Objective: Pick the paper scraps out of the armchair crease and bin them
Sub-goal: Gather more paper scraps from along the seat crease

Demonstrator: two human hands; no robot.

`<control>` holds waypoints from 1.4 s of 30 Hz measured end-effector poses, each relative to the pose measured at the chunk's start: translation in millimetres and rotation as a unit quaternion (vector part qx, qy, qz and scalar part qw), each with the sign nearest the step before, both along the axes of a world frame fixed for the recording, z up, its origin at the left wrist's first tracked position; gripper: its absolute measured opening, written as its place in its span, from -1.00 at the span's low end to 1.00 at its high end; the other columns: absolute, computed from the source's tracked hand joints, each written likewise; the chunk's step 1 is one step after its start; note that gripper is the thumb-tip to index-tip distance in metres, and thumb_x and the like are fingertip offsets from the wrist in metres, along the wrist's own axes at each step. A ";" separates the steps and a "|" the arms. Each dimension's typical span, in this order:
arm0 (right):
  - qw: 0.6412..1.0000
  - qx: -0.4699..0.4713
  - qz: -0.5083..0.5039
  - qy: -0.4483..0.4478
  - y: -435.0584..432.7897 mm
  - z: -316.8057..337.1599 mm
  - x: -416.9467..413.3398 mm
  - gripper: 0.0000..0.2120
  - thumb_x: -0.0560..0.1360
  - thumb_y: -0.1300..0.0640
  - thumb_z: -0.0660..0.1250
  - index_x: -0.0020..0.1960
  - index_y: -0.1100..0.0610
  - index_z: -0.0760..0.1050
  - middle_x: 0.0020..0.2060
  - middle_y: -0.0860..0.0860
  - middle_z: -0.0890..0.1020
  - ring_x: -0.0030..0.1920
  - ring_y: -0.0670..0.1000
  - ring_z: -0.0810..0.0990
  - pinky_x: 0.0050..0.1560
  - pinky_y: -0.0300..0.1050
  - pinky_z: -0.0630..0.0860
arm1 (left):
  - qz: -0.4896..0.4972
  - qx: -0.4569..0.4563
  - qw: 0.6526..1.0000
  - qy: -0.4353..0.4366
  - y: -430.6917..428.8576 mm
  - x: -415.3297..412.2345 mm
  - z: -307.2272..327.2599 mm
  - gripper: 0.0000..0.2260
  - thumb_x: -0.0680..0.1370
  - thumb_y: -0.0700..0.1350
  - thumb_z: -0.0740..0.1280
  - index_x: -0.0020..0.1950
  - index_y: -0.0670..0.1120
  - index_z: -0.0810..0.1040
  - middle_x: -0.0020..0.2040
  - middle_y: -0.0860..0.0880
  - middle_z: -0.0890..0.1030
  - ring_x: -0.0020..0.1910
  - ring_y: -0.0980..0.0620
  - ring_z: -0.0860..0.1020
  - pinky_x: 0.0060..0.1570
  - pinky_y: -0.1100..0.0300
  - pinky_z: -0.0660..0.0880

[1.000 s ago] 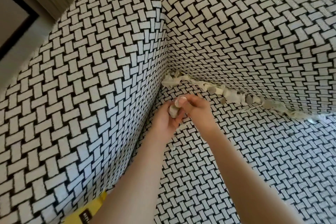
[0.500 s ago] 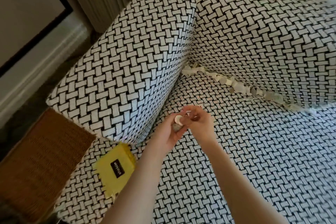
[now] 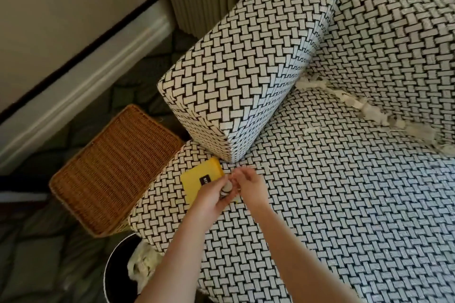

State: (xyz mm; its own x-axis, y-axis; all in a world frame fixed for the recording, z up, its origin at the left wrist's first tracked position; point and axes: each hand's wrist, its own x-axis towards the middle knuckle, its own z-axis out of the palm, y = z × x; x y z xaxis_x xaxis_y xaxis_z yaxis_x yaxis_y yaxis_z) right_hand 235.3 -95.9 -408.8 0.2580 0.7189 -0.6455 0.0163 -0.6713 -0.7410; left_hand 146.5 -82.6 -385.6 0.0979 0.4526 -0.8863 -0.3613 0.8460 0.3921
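Paper scraps (image 3: 369, 115), pale and torn, sit in one ragged line along the back crease of the single black-and-white woven-pattern armchair (image 3: 357, 216), too blurred to count; two loose bits (image 3: 312, 129) lie on the seat just in front. Both bare hands meet over the seat's front corner, beside one yellow rectangular tag (image 3: 197, 177). The left hand (image 3: 209, 198) has its fingers curled round a small wad of pale scraps (image 3: 226, 189). The right hand (image 3: 250, 186) is right up against it, fingertips at the wad; blur hides whether they pinch it. Down on the floor stands one dark round bin (image 3: 114, 263) with crumpled pale paper (image 3: 141, 263) inside, partly hidden by the left forearm; one brown wicker basket (image 3: 115, 170) stands beside it.
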 end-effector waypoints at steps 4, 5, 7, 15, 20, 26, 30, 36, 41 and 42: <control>0.994 -0.039 0.054 -0.088 7.3 -1.5 -20.4 -0.71 0.54 0.29 0.12 0.23 0.19 0.43 0.10 0.08 0.57 0.02 0.03 0.52 -0.06 -0.17 0.44 | 0.037 -0.008 0.999 0.035 0.2 -29.1 2.9 -0.84 0.59 -0.21 0.20 -0.12 -0.21 0.54 -0.22 -0.08 0.53 -0.26 0.08 0.49 -0.37 0.33 0.52; 0.991 -0.042 0.066 -0.111 8.8 0.1 -24.0 -0.68 0.53 0.29 0.15 0.28 0.19 0.39 0.14 0.09 0.55 0.06 0.04 0.53 -0.07 -0.19 0.41 | 0.041 -0.006 0.998 0.038 1.1 -34.9 3.4 -0.84 0.59 -0.20 0.20 -0.10 -0.20 0.54 -0.19 -0.08 0.53 -0.24 0.08 0.49 -0.36 0.33 0.53; 0.989 -0.052 0.076 -0.115 12.7 -0.3 -27.9 -0.61 0.52 0.27 0.21 0.34 0.20 0.33 0.17 0.11 0.55 0.11 0.06 0.54 -0.07 -0.20 0.42 | 0.047 0.000 0.998 0.038 4.4 -39.4 6.5 -0.84 0.59 -0.20 0.20 -0.11 -0.19 0.55 -0.15 -0.09 0.54 -0.20 0.07 0.51 -0.32 0.32 0.55; 0.980 -0.135 0.142 -0.036 17.0 -4.7 -35.4 -0.75 0.57 0.21 0.07 -0.09 0.11 0.53 -0.37 -0.02 0.46 -0.35 -0.06 0.40 -0.32 -0.24 0.39 | 0.101 -0.015 0.995 0.007 9.2 -40.7 19.0 -0.81 0.60 -0.22 0.17 -0.15 -0.23 0.50 -0.18 -0.16 0.51 -0.24 0.02 0.51 -0.40 0.29 0.57; 0.980 -0.170 0.098 0.017 11.3 0.8 -36.5 -0.85 0.53 0.16 0.18 -0.19 0.14 0.45 -0.26 0.06 0.50 -0.22 0.01 0.48 -0.20 -0.14 0.48 | 0.115 -0.017 0.993 -0.012 8.5 -45.3 29.2 -0.85 0.59 -0.24 0.17 -0.10 -0.25 0.48 -0.13 -0.20 0.49 -0.22 0.00 0.51 -0.35 0.23 0.59; 0.990 -0.067 0.123 -0.011 -5.5 10.3 -37.2 -0.84 0.47 0.33 0.22 -0.10 0.34 0.57 -0.29 0.21 0.58 -0.25 0.08 0.51 -0.02 0.09 0.58 | 0.100 0.004 0.994 -0.035 10.1 -39.8 45.9 -0.88 0.58 -0.28 0.16 -0.10 -0.25 0.47 -0.09 -0.19 0.50 -0.15 -0.01 0.51 -0.21 0.15 0.60; 0.997 -0.008 0.078 0.013 -2.7 24.9 -32.1 -0.82 0.48 0.36 0.23 -0.25 0.23 0.53 -0.40 0.08 0.53 -0.39 -0.02 0.51 -0.37 -0.16 0.59 | -0.001 0.024 1.000 0.002 16.5 -28.7 60.0 -0.84 0.55 -0.39 0.15 -0.12 -0.24 0.48 -0.14 -0.17 0.48 -0.15 0.00 0.49 0.00 0.11 0.53; 0.994 -0.007 0.100 0.043 -5.0 35.1 -11.2 -0.92 0.49 0.31 0.29 -0.09 0.26 0.57 -0.33 0.07 0.58 -0.37 -0.07 0.56 -0.40 -0.25 0.59 | -0.012 0.009 0.995 0.094 25.4 -10.9 62.0 -0.61 0.54 -0.48 0.05 0.33 -0.23 0.31 0.21 -0.21 0.47 -0.02 -0.02 0.43 0.21 0.06 0.45; 0.997 -0.015 0.076 0.019 -6.7 31.9 -4.2 -0.91 0.48 0.34 0.29 -0.11 0.25 0.57 -0.37 0.06 0.58 -0.40 -0.04 0.55 -0.41 -0.22 0.59 | -0.034 -0.029 0.986 0.159 30.4 -9.0 54.4 -0.77 0.55 -0.42 0.07 0.10 -0.26 0.45 -0.06 -0.16 0.45 -0.09 -0.03 0.42 0.22 0.07 0.41; 0.997 -0.016 0.071 0.018 -7.0 31.5 -4.6 -0.91 0.48 0.34 0.29 -0.13 0.22 0.56 -0.37 0.05 0.58 -0.40 -0.04 0.56 -0.39 -0.21 0.60 | -0.040 -0.029 0.984 0.170 30.4 -9.3 52.1 -0.77 0.57 -0.38 0.07 0.14 -0.26 0.44 -0.17 -0.13 0.42 -0.19 0.00 0.42 0.23 0.05 0.40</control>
